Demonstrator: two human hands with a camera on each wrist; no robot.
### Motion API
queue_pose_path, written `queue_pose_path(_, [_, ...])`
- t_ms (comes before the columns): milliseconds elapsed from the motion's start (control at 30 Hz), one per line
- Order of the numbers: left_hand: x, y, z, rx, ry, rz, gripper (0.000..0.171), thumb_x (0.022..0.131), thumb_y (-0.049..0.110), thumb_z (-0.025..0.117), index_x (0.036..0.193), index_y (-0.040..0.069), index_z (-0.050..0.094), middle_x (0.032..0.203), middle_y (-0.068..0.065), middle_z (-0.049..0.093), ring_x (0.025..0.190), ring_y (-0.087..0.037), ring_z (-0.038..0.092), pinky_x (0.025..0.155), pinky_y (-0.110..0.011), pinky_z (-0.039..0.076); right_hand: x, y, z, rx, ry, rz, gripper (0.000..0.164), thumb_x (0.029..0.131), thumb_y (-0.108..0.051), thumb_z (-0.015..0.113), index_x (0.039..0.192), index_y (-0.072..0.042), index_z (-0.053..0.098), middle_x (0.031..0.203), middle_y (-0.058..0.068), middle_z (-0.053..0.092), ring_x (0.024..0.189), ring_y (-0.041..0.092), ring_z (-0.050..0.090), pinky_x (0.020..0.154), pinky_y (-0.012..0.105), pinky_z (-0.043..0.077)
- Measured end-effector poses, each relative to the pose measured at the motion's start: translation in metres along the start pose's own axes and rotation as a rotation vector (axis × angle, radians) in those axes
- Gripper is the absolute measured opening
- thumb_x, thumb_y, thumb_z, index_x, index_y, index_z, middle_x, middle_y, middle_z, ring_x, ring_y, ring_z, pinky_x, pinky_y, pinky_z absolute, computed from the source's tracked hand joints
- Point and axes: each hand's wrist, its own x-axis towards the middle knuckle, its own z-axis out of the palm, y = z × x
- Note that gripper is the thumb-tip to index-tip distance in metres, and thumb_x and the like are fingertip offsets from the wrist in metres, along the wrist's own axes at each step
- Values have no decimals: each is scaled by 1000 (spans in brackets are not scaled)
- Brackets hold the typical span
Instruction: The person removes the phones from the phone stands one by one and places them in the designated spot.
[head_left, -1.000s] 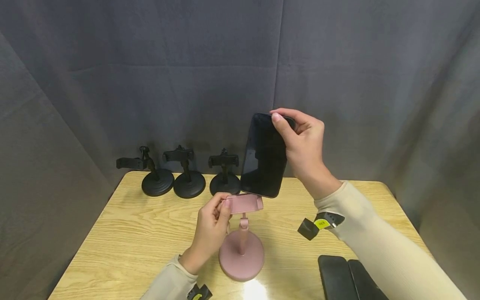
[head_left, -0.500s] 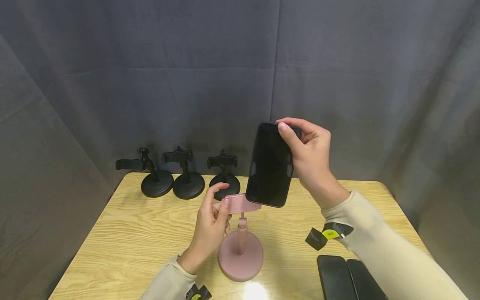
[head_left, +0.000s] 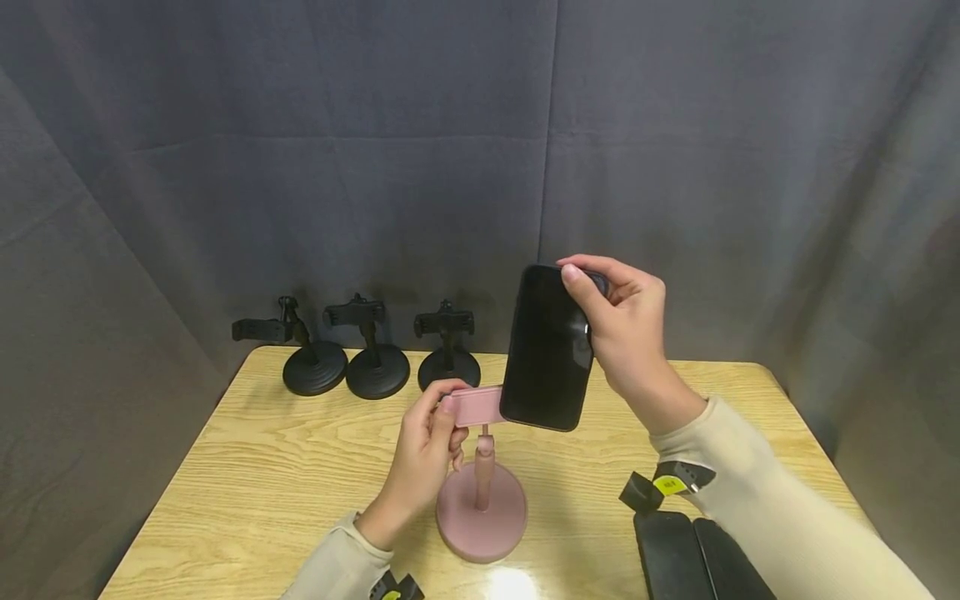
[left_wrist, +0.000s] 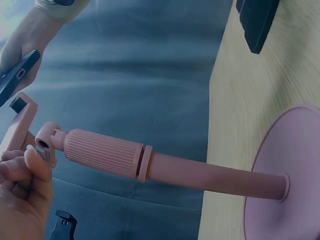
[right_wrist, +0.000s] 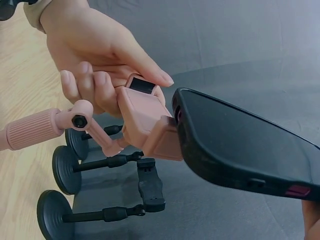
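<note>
My left hand (head_left: 420, 450) grips the left end of the clamp (head_left: 477, 407) on a pink phone stand (head_left: 482, 521), which stands upright on the table. My right hand (head_left: 630, 333) pinches a black smartphone (head_left: 547, 350) by its upper right corner, thumb on the dark screen. The phone is held upright, slightly tilted, and its lower left corner covers the clamp's right end in the head view. Seen from the right wrist, the phone's edge (right_wrist: 187, 145) is right beside the pink clamp (right_wrist: 145, 110); I cannot tell whether they touch.
Three black phone stands (head_left: 377, 370) line the back left of the wooden table (head_left: 300, 467). Two black phones (head_left: 675, 554) lie side by side at the front right, partly under the right forearm. A grey curtain (head_left: 420, 167) hangs behind the table.
The right hand has brought the phone down and slightly right, over the clamp's right end. The left index finger lifted off the clamp, then came back down to it.
</note>
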Motion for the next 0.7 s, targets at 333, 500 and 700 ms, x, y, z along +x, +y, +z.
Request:
queue_pose_path(333, [0,0,-5,-133,-45,-34,33,112,17,31,121,-12,45,67,-34,54,43,-2,47,40,-26,47,-8,2,-6,21,2,73,18,95,0,68,92,-16,77,76,-5,75,67,8,73,64,27,61])
queue_pose_path(500, [0,3,-6,-171,-65,-59,36,113,20,31,123,-12,44,70,-14,64,44,-2,50,41,-26,48,-11,5,-10,34,17,92,20,94,0,68,91,-17,77,75,-4,75,66,8,74,62,27,61])
queue_pose_path(700, [-1,7,-5,-214,-93,-117,40,113,26,30,126,-10,40,77,4,64,47,-1,52,42,-22,48,-15,8,-16,16,34,122,16,94,-1,68,92,-15,77,74,-4,74,63,8,72,59,26,60])
